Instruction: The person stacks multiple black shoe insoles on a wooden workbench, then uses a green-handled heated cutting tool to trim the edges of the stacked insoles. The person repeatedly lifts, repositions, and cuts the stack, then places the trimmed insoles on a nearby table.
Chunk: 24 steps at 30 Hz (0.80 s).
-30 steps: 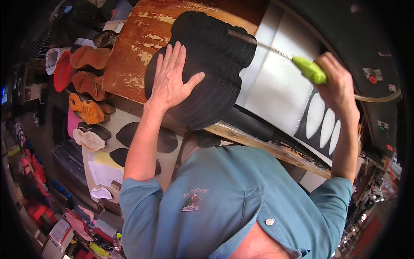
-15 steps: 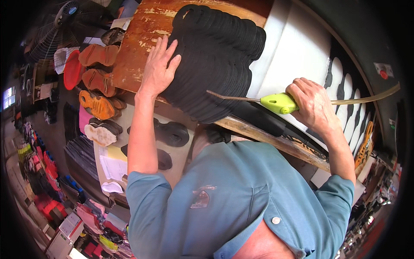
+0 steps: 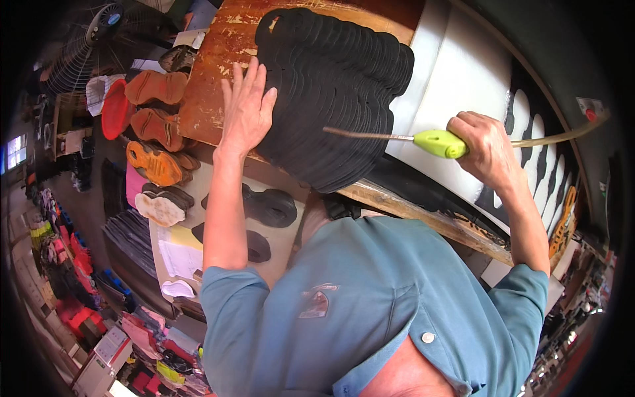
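A fanned stack of black, sole-shaped sheets (image 3: 331, 99) lies overlapping on a worn brown wooden board. At the stack's left edge is my left hand (image 3: 248, 112), palm down with its fingers stretched out; I cannot tell how firmly it touches the sheets. My right hand (image 3: 486, 145) is wrapped around a green-handled tool (image 3: 439, 143). A thin, brownish metal rod points left from the tool, with its tip over the black sheets. Behind my fist a yellowish tube (image 3: 555, 137) trails off to the right. My right fingertips are mostly hidden.
White sheeting (image 3: 463, 73) covers the bench on the right, with white and black sole shapes beside it. A wooden rail (image 3: 423, 213) runs along the near edge. At left are black cut pieces (image 3: 271, 206), stacked brown and orange pieces (image 3: 155, 162) and a fan (image 3: 83, 63).
My right hand and the green-handled tool have shifted slightly right in the picture. The whole view has also moved a little. My left hand stays at the stack's left edge.
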Available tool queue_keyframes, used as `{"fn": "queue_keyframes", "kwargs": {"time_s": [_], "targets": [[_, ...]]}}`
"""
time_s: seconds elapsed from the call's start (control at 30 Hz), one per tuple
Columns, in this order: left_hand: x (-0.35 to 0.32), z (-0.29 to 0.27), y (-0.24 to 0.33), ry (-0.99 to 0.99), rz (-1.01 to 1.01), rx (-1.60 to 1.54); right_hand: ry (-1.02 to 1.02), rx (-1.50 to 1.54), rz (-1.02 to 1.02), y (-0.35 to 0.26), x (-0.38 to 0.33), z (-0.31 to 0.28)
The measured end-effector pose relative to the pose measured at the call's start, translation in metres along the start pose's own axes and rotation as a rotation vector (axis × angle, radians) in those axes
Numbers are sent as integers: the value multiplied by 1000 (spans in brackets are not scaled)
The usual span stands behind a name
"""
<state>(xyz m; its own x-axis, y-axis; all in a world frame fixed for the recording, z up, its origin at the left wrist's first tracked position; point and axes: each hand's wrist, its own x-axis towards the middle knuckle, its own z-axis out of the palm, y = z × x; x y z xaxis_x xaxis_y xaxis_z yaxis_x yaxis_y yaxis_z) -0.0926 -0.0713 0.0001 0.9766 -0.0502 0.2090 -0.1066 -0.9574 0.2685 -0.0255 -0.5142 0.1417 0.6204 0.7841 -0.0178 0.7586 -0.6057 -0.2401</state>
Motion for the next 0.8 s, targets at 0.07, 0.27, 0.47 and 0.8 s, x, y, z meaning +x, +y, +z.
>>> {"fn": "queue_keyframes", "kwargs": {"time_s": [0.07, 0.27, 0.47, 0.8], "targets": [[1, 0, -3, -20, 23, -212, 62, -44, 34, 3, 4, 2], [4, -7, -21, -13, -4, -202, 153, -10, 63, 22, 22, 11], [8, -7, -12, -41, -36, -100, 53, -14, 10, 18, 16, 10], [21, -3, -12, -2, -31, -261, 208, -20, 240, 15, -4, 10]]}}
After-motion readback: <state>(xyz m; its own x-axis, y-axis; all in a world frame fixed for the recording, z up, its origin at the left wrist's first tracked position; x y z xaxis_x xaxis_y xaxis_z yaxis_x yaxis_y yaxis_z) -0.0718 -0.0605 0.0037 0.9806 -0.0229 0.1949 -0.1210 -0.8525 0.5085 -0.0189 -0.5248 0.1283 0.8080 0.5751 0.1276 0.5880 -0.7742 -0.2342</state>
